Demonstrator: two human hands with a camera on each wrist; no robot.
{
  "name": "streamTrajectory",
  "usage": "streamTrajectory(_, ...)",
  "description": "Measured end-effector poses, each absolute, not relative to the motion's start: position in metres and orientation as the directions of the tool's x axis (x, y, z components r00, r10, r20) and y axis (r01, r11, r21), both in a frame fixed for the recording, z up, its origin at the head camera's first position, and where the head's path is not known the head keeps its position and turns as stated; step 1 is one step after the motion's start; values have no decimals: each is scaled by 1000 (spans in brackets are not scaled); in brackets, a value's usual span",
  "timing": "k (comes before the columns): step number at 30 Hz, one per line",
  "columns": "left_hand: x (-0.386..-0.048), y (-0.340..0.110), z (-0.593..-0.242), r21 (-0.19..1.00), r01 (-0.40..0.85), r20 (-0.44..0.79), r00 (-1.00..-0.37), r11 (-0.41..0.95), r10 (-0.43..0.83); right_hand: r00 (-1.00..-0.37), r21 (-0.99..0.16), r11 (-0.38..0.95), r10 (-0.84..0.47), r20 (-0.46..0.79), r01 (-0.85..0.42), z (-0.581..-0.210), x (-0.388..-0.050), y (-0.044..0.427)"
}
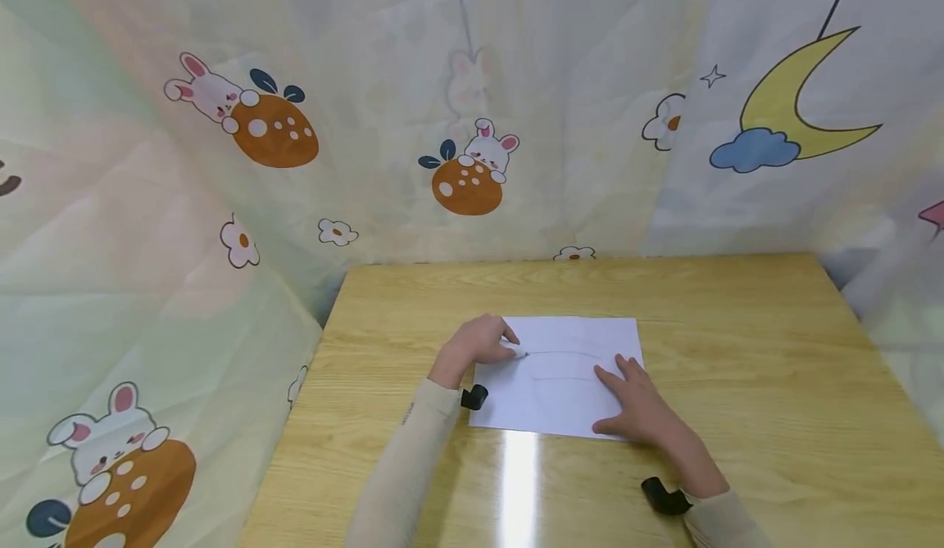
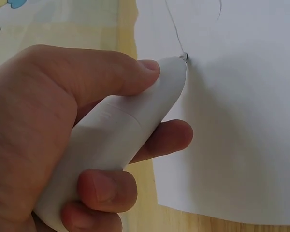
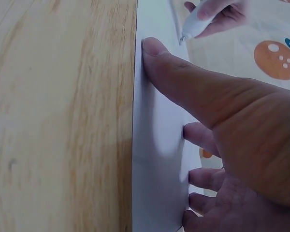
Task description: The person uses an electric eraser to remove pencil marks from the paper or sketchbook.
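A sheet of white paper [image 1: 560,413] lies on the wooden table, with two thin lines running across it. In my left hand [image 1: 479,341] I grip a thick white pen-shaped tool [image 2: 113,130]; its kind is not clear. Its small metal tip [image 2: 184,57] touches the paper at the end of one thin line, and my thumb lies along its upper side. My right hand [image 1: 637,400] rests on the sheet's right side with the fingers spread. In the right wrist view its thumb [image 3: 157,53] and fingertips touch the paper.
The wooden table [image 1: 767,351] reaches past the paper on all sides. Behind it and to its left hangs a printed cloth [image 1: 369,122] with rabbits and flowers. A black wrist mount [image 1: 664,496] sits by the right sleeve, another [image 1: 474,397] by the left sleeve.
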State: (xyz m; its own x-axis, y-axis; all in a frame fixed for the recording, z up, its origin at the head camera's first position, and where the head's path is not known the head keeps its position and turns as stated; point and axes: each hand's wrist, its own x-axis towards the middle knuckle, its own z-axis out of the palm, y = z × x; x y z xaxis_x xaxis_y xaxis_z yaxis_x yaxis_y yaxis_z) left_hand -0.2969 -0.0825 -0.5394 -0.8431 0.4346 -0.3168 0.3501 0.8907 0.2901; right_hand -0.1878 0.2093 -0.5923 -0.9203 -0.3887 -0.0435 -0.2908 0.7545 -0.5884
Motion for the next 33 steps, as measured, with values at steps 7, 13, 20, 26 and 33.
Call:
streamTrajectory(7,-296,-79,-536,236,371,-302,-850,898,431,-924,-586,760,-380,-48,-282,-593,-188,208)
streamTrajectory(13,-296,-80,-538,249,409,-294,-832,878,471,-916,-592,753,-396,-60,-287,-593,-188,207)
streamTrajectory(20,-297,-87,-538,256,387,-287,-845,886,452,-918,-594,746,-396,-35,-300,-595,-186,208)
streamTrajectory(26,-301,-84,-536,269,419,-275,-829,867,486,-918,-612,727,-397,-4,-312,-595,-186,207)
streamTrajectory(33,-308,-78,-534,218,413,-312,-829,884,464,-922,-602,745,-386,-37,-288,-591,-189,209)
